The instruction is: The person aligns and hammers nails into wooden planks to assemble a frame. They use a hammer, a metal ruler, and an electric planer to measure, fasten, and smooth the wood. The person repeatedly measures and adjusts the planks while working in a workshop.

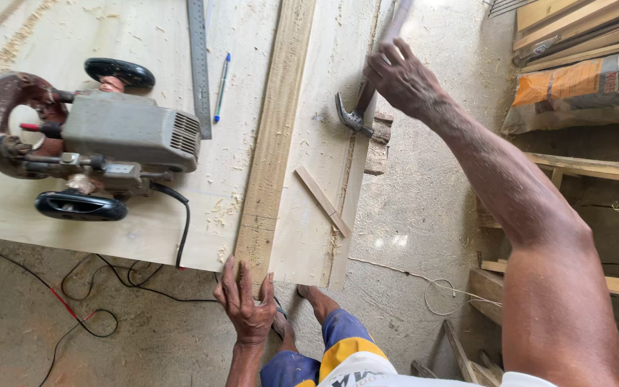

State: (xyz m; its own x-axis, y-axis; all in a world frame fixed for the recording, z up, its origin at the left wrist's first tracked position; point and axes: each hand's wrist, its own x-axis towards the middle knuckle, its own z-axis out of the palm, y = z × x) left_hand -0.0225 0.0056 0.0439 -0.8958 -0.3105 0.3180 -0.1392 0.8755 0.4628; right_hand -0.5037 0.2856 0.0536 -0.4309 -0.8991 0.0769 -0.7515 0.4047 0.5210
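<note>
Woodworking at a low bench, seen from above. Far left, lying on its side on the pale plywood sheet (145, 236): a grey and rust-red electric router (87, 140) with two black knob handles, its black cord (180, 229) dropping over the near edge to loops of cable on the concrete floor (30, 337); just right of it, a steel ruler (198, 64) and a blue pen (222, 86), both well apart from either hand; sawdust lies thick between them. Centre: a long rough plank (277, 136) laid lengthwise on the sheet; the left hand (246, 307) rests flat and spread against its near end, fingers unclenched, grasping nothing, apparently steadying it. Beside the plank, a narrower board (317, 172) bearing a small loose strip of wood (322, 201) set askew. Right of centre: the right hand (402, 75), clenched round the handle of a claw hammer (356, 115), whose head hangs just above the board's far edge; whether a nail stands below cannot be told. The step in hand appears to be hammering at that edge; the next move calls for a true blow while the plank is kept from shifting. Far right: stacked timber (582, 21), an orange and grey sack (582, 89), wooden trestle frames (596, 168).
</note>
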